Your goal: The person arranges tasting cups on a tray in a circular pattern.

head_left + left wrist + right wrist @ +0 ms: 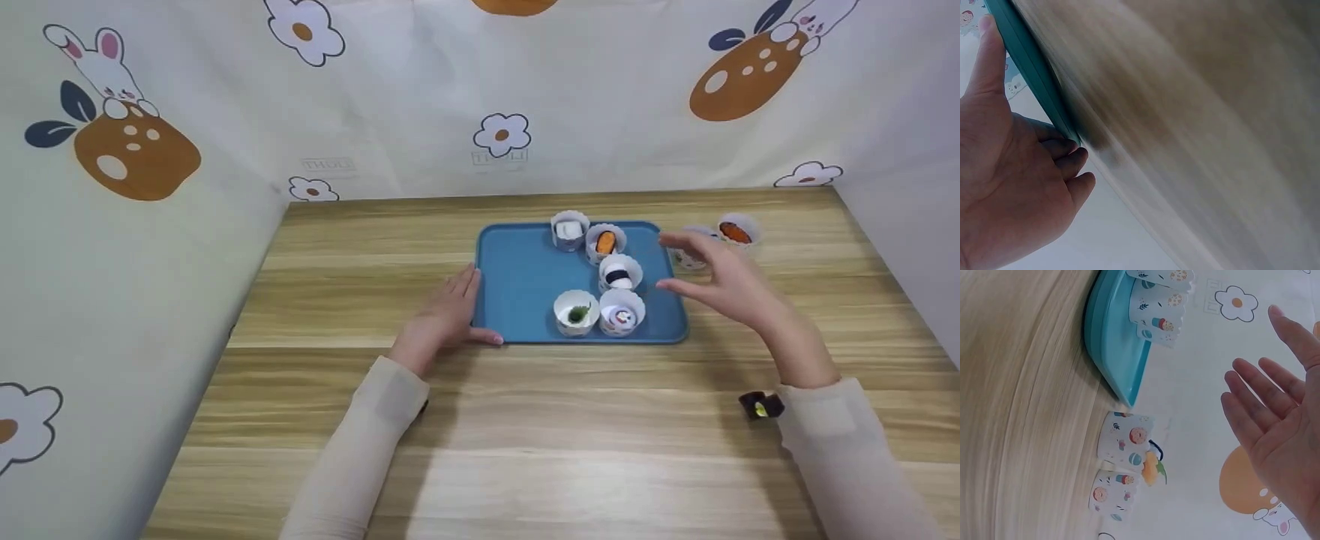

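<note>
A blue tray (517, 281) lies on the table, bearing several patterned paper cups. Along its far side, one cup (568, 232) contains a white block and another (605, 244) an orange piece. Nearer are cups with a white piece banded in black (619, 276), a green bit (577, 313) and a round white piece with a coloured pattern (622, 313). My left hand (444, 309) rests its straight fingers along the tray's left edge, thumb by the near corner. Holding nothing, my right hand (731, 289) hovers beside the tray's right edge, thumb and fingers spread apart.
Two more paper cups stand on the table right of the tray: one (691, 260) partly covered by my right hand, the other (738, 231) with an orange-red piece inside. A pale printed cloth (420, 112) with flowers and rabbits walls the table (525, 420) behind and at the sides.
</note>
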The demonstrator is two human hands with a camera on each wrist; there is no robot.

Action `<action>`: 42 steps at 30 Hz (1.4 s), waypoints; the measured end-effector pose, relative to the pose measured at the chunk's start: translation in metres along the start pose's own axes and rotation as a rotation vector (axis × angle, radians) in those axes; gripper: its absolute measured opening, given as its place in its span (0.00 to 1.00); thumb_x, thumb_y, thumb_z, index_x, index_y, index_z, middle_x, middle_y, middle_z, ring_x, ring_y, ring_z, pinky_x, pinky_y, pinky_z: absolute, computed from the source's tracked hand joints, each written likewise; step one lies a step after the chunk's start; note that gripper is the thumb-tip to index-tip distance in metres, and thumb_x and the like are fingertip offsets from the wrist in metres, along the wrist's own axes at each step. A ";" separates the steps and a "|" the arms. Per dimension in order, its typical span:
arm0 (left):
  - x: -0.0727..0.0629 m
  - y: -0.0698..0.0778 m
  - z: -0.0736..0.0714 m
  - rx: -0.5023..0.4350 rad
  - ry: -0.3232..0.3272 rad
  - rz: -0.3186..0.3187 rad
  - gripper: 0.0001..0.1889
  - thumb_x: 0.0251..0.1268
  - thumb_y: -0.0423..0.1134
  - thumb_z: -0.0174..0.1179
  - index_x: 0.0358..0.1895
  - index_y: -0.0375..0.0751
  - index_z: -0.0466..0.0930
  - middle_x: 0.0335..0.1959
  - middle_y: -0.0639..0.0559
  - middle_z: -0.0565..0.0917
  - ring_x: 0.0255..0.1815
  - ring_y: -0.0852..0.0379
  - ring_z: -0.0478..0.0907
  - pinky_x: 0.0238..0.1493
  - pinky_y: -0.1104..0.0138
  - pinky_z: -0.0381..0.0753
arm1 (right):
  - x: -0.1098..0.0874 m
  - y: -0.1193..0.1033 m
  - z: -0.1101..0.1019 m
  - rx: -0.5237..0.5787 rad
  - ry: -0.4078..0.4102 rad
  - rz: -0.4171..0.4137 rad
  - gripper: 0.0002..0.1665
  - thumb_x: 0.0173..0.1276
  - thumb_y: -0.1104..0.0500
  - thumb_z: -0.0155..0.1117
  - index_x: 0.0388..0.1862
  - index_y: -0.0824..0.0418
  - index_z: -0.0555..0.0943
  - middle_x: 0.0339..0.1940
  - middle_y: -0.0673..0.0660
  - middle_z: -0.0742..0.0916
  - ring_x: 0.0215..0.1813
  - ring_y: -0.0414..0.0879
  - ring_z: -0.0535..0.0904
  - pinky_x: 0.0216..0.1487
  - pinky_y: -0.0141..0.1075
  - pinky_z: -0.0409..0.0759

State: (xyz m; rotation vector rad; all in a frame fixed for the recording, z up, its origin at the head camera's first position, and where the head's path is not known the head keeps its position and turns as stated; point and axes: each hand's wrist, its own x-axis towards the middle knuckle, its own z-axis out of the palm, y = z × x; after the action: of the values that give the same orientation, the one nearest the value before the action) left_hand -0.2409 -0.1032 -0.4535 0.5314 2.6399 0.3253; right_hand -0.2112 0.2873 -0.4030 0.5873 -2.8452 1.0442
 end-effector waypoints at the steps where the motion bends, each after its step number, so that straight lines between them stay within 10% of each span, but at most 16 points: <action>1: 0.000 0.000 0.000 0.000 0.000 0.000 0.65 0.54 0.68 0.65 0.81 0.35 0.33 0.84 0.41 0.36 0.84 0.45 0.37 0.84 0.55 0.40 | 0.000 0.001 -0.001 -0.005 0.017 -0.002 0.39 0.64 0.49 0.72 0.69 0.63 0.71 0.66 0.64 0.81 0.68 0.62 0.75 0.68 0.58 0.71; 11: 0.000 0.000 0.000 -0.012 -0.006 -0.018 0.66 0.54 0.69 0.65 0.81 0.37 0.32 0.84 0.42 0.35 0.84 0.44 0.37 0.84 0.54 0.40 | -0.003 0.011 -0.010 -0.002 0.112 0.019 0.38 0.63 0.52 0.74 0.69 0.63 0.72 0.64 0.64 0.82 0.66 0.58 0.77 0.69 0.32 0.73; 19: 0.000 -0.001 0.001 0.011 0.008 -0.008 0.65 0.55 0.69 0.65 0.81 0.37 0.33 0.84 0.42 0.36 0.85 0.45 0.38 0.84 0.55 0.43 | -0.005 0.019 -0.016 0.045 0.144 0.084 0.39 0.64 0.52 0.73 0.70 0.64 0.71 0.66 0.66 0.80 0.69 0.61 0.74 0.70 0.47 0.70; 37: -0.001 0.001 0.000 -0.008 0.007 -0.010 0.65 0.55 0.68 0.66 0.81 0.36 0.33 0.84 0.42 0.36 0.85 0.45 0.37 0.84 0.55 0.42 | -0.006 0.046 -0.024 0.056 0.282 0.198 0.37 0.66 0.53 0.71 0.69 0.67 0.71 0.67 0.67 0.79 0.68 0.61 0.74 0.67 0.18 0.68; 42: -0.002 0.001 -0.001 0.001 0.002 -0.017 0.65 0.54 0.68 0.65 0.81 0.37 0.33 0.84 0.42 0.36 0.84 0.44 0.37 0.84 0.54 0.42 | -0.006 0.051 -0.027 0.072 0.310 0.255 0.38 0.67 0.50 0.69 0.70 0.67 0.69 0.69 0.67 0.77 0.71 0.61 0.71 0.74 0.38 0.68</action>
State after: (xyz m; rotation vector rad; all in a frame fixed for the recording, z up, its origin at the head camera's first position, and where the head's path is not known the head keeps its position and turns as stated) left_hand -0.2396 -0.1033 -0.4520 0.5093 2.6451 0.3188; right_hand -0.2269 0.3421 -0.4144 0.0536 -2.6610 1.1603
